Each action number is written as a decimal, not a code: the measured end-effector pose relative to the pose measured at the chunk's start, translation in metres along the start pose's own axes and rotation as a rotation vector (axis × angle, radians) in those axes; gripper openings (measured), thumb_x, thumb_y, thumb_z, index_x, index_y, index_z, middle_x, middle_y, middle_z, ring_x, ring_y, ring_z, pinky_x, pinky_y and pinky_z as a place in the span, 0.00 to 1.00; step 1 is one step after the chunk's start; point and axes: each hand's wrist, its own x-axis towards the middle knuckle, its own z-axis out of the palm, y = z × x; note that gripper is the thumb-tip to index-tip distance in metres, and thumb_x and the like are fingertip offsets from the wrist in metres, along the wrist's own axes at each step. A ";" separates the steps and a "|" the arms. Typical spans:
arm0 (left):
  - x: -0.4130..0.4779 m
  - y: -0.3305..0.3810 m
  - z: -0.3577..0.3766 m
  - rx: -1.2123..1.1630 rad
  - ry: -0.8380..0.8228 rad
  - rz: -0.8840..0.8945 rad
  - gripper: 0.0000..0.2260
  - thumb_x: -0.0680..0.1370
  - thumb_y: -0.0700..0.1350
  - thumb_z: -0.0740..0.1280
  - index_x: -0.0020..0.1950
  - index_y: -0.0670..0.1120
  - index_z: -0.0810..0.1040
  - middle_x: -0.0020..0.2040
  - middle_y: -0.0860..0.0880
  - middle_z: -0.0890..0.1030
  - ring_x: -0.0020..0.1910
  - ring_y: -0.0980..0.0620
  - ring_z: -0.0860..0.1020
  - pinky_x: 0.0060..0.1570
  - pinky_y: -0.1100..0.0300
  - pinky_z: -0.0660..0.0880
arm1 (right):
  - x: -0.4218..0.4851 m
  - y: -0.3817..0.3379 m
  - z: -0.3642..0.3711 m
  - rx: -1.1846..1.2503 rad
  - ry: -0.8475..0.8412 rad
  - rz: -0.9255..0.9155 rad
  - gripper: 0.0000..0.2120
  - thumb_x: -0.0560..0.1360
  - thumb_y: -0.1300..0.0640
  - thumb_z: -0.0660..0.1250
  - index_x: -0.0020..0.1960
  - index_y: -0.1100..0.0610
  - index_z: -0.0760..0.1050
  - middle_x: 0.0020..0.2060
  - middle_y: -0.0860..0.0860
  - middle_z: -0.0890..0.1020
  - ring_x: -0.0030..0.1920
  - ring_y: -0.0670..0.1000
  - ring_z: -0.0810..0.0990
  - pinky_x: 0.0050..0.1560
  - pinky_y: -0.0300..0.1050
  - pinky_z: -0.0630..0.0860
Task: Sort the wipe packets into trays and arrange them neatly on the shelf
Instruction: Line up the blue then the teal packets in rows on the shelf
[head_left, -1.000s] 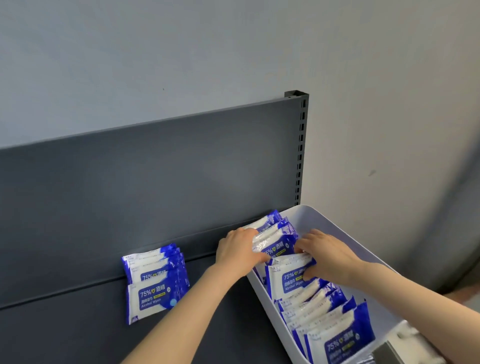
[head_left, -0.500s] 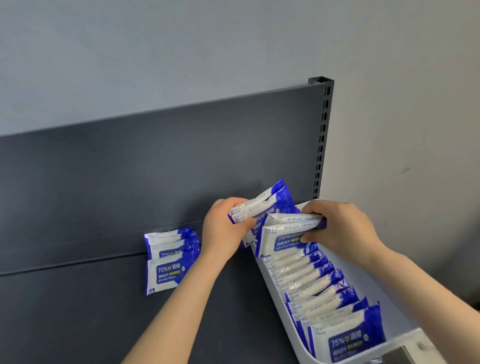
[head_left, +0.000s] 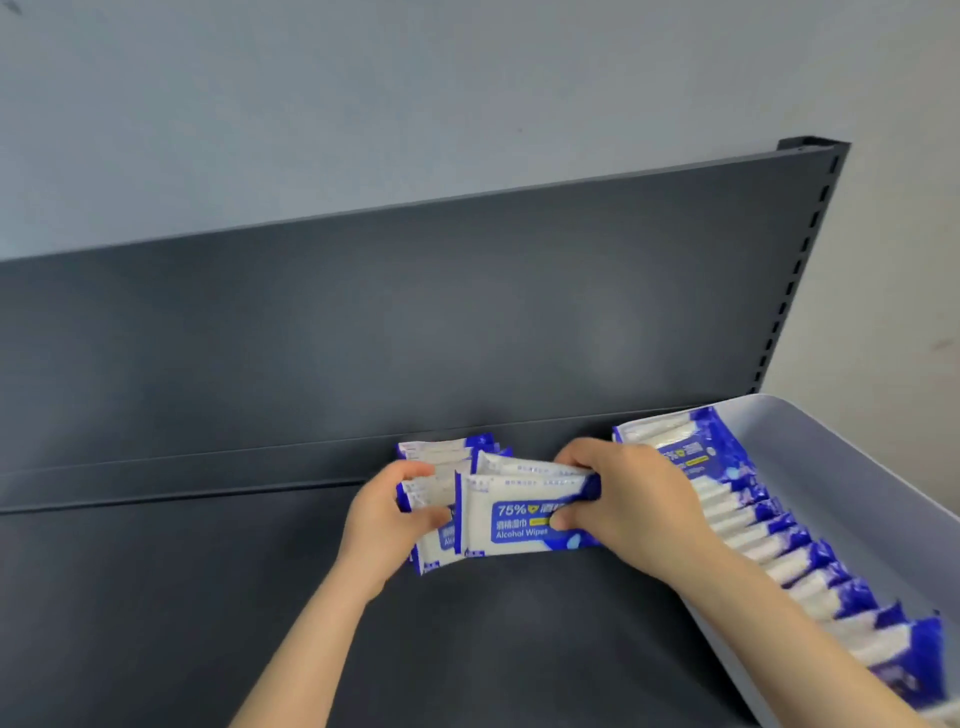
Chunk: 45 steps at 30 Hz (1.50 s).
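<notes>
We judge the packets (head_left: 519, 514) light, soft and slick, best held by their short ends. Our left hand (head_left: 384, 525) grips the rear ones and our right hand (head_left: 628, 499) pinches the front one, at the shelf (head_left: 208, 597) back edge beside the tray (head_left: 857, 467). They are white, with blue ends and a blue "75% Alcohol Wipes" label

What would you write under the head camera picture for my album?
Left hand and right hand grip wipe packets at a dark shelf, beside a white tray lined with more packets.
</notes>
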 end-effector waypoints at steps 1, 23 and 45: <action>0.001 -0.012 -0.003 0.008 -0.028 -0.023 0.20 0.67 0.36 0.76 0.53 0.55 0.77 0.49 0.53 0.83 0.46 0.55 0.82 0.38 0.60 0.78 | 0.001 -0.003 0.011 -0.001 -0.036 0.009 0.14 0.65 0.48 0.74 0.47 0.43 0.74 0.36 0.40 0.76 0.40 0.42 0.72 0.35 0.39 0.67; 0.087 -0.072 -0.019 0.143 -0.244 0.084 0.17 0.70 0.40 0.75 0.54 0.53 0.74 0.52 0.57 0.78 0.48 0.60 0.78 0.42 0.65 0.77 | 0.054 -0.026 0.135 -0.137 -0.267 0.090 0.16 0.72 0.50 0.70 0.58 0.47 0.72 0.58 0.43 0.79 0.57 0.47 0.76 0.45 0.41 0.72; 0.034 -0.097 0.004 0.014 0.023 0.062 0.22 0.76 0.42 0.70 0.69 0.51 0.70 0.64 0.54 0.72 0.56 0.57 0.76 0.47 0.67 0.75 | 0.033 -0.029 0.199 0.336 0.192 0.441 0.34 0.71 0.53 0.73 0.72 0.48 0.61 0.63 0.45 0.73 0.61 0.44 0.73 0.55 0.41 0.76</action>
